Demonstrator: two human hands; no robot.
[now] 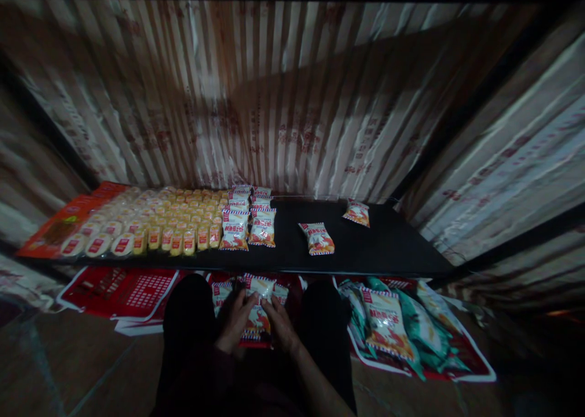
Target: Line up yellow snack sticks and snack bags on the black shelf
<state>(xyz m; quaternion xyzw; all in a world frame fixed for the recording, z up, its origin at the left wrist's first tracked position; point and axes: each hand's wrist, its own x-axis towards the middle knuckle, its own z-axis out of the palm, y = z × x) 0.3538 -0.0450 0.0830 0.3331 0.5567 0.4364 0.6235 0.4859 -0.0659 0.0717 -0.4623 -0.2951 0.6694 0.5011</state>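
Observation:
Between my knees, a white and orange snack bag [258, 322] is held from both sides. My left hand [238, 319] grips its left side and my right hand [280, 322] its right, thumbs on the front. Similar bags lie around it in a red basket [292, 283], partly hidden by my hands and legs. On the black shelf [283, 255] ahead, more of these bags stand in two columns [249, 228]. Two others lie apart to the right, a nearer bag [319, 239] and a farther bag [357, 213].
Yellow packaged cakes [183, 222], round white packs [98, 243] and orange packets [59, 222] fill the shelf's left. A red basket [479, 375] with green bags and one white-orange bag stands right. Another red basket [119, 292] stands left. Striped sheeting [292, 100] hangs behind.

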